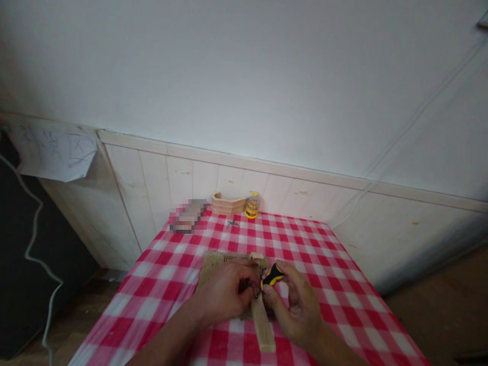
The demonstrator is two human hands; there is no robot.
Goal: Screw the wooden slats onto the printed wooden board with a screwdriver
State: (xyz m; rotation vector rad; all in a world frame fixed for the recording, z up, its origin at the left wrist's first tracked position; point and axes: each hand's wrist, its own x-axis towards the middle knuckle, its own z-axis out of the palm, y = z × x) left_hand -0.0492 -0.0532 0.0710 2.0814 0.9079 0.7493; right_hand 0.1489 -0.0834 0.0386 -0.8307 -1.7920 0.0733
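Note:
In my right hand (299, 305) is a small screwdriver (273, 275) with a black and yellow handle, gripped between thumb and fingers and slanting down to the left. My left hand (229, 287) is closed, its thumb and fingertips together just left of the screwdriver's tip. A small dark metal piece (257, 294) shows between the two hands; its shape is unclear. Under them lies a flat pale wooden piece (263, 328), its near end pointing towards me and its hooked far end partly hidden by my fingers. It rests across a brown cardboard sheet (208, 269).
At the table's far edge stand several stacked hook-shaped wooden pieces (229, 204) and a yellow bit-set container (252, 205). Small dark metal bits (232, 223) lie before them. A blurred-out flat object (188, 216) is at the far left. The checked tablecloth (152, 284) meets a panelled wall.

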